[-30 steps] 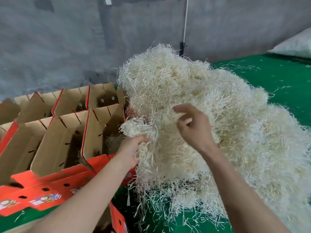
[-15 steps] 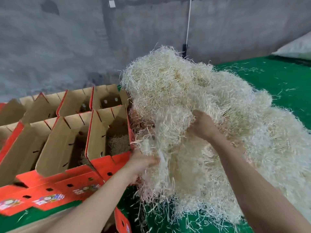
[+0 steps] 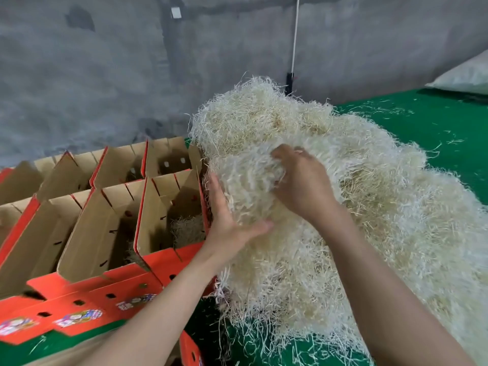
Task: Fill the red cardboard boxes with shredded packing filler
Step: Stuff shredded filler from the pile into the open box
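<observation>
A large heap of pale shredded packing filler (image 3: 383, 207) lies on the green surface. My right hand (image 3: 303, 186) digs its curled fingers into a clump of filler (image 3: 248, 175) at the heap's left side. My left hand (image 3: 227, 220) lies flat against that clump's left flank, fingers straight, thumb under it. Right beside it stands the nearest red cardboard box (image 3: 169, 212), open, with a little filler at its bottom. More open red boxes (image 3: 87, 228) stand in rows to the left.
A grey concrete wall (image 3: 105, 75) rises behind the boxes. The green surface (image 3: 435, 133) carries stray filler strands. A white sack (image 3: 467, 75) lies at the far right. Another red box edge (image 3: 190, 350) shows below my left arm.
My left hand let go of the lower strands, rose and opened flat against the clump. My right hand shifted left and lower, clawing into the clump's top.
</observation>
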